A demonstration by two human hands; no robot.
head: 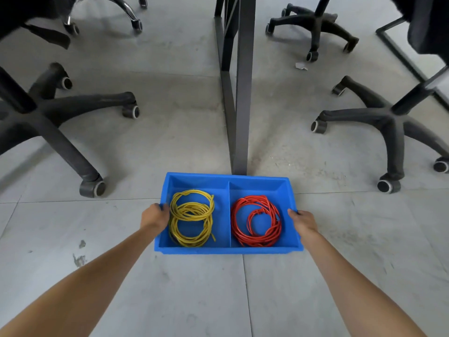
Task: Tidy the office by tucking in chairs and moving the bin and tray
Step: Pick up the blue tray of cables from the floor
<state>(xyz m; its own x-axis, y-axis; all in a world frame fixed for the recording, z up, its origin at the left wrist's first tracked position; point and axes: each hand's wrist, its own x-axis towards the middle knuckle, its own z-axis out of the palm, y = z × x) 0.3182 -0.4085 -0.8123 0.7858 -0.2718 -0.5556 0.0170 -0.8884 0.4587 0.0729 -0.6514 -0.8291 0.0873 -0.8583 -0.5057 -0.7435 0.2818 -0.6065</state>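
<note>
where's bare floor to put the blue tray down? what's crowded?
Bare floor: the tiles nearer the person than the blue tray, between the forearms. Also the strips either side of the desk leg, out to the chair bases. Crowded: the castors left and right. The left hand and right hand grip the tray's ends.

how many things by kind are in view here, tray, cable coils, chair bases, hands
blue tray: 1
cable coils: 2, yellow coil in the left compartment, red coil in the right
chair bases: 4
hands gripping the tray's ends: 2, left hand, right hand
total: 9
</note>
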